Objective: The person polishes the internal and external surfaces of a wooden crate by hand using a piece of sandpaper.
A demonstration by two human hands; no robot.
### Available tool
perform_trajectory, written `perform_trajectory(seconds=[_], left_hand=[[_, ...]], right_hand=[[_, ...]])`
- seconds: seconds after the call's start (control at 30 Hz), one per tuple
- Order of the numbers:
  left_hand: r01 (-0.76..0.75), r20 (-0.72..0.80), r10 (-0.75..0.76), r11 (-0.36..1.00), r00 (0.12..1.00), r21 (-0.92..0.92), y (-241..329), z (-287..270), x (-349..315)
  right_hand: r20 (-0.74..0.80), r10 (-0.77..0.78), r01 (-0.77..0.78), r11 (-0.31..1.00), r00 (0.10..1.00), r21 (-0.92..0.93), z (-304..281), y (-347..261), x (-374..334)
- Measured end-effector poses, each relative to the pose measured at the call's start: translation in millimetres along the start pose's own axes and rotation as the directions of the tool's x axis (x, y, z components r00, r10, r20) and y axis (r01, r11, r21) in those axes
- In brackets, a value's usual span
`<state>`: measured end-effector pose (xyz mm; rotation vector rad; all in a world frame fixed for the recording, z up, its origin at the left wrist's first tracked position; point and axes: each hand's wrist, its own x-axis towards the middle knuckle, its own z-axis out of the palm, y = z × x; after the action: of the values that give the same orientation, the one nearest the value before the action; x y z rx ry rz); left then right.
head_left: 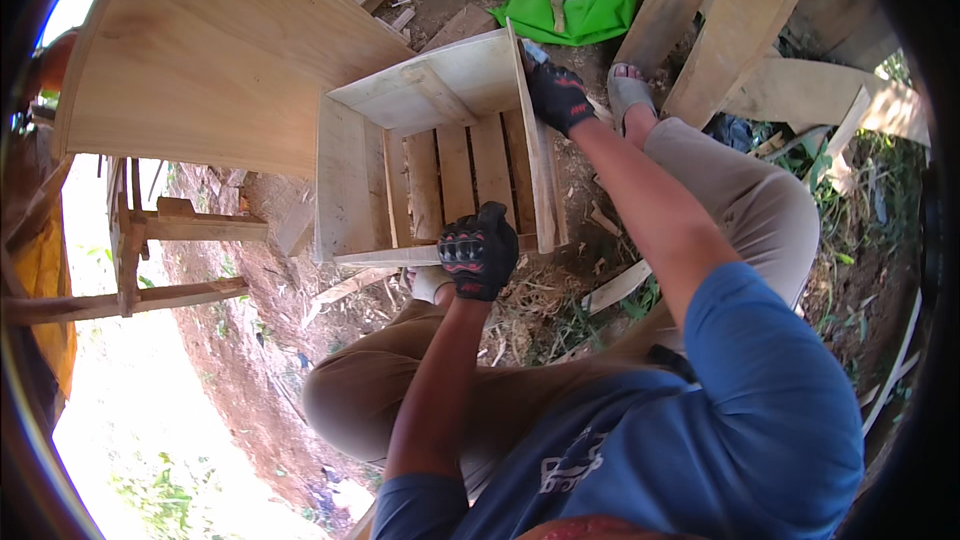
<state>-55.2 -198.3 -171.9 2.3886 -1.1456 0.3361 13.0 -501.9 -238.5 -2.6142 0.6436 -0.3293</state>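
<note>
Crate [455, 165] is risking a twist out of square, the likely cause being uneven force on its near rim [385, 257] and right wall [541, 160].

Its open, slatted interior is facing up between the hands: the left hand [478, 252] is gripping the near rim, while the right hand [560, 97] is resting outside the right wall by the far corner, its fingertips hiding, so whether it is gripping cannot be told. If one side is lifting faster, joints could be loosening; if the left hand is slipping, the rim could be dropping toward the sandalled left foot [430, 283] just beside it. Leftward, a plywood panel [225, 65] is standing close, perhaps touching, and could be catching the crate's edge.
</note>
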Motion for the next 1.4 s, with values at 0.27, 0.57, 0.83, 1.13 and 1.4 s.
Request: perform_trajectory(seconds=[0.27, 0.57, 0.83, 1.13, 1.4], left_hand=[[0.091, -0.021, -0.091, 0.996, 0.996, -0.019, -11.6, -4.6, -18.3], [0.050, 0.018, -0.050, 0.999, 0.999, -0.002, -3.5, -4.0, -3.5], [0.123, -0.022, -0.125, 0.991, 0.992, -0.054, -11.7, -7.6, -15.9], [0.073, 0.007, -0.073, 0.996, 0.997, -0.042, -3.6, -7.6, -4.4], [0.102, -0.021, -0.103, 0.994, 0.994, -0.048, -6.8, -6.1, -13.1]], right_hand=[[0.214, -0.174, 0.186, 0.982, 0.961, -0.033, -12.0, -47.4, -208.9], [-0.060, -0.176, 0.174, 0.984, 0.983, -0.028, -11.5, -1.8, 9.3], [0.203, -0.235, 0.232, 0.972, 0.950, 0.041, -11.9, -41.0, -214.1], [0.051, -0.008, 0.009, 1.000, 0.999, -0.022, -14.5, -6.5, 17.0], [0.046, -0.359, 0.361, 0.931, 0.932, -0.046, 5.2, -17.5, -227.6]])
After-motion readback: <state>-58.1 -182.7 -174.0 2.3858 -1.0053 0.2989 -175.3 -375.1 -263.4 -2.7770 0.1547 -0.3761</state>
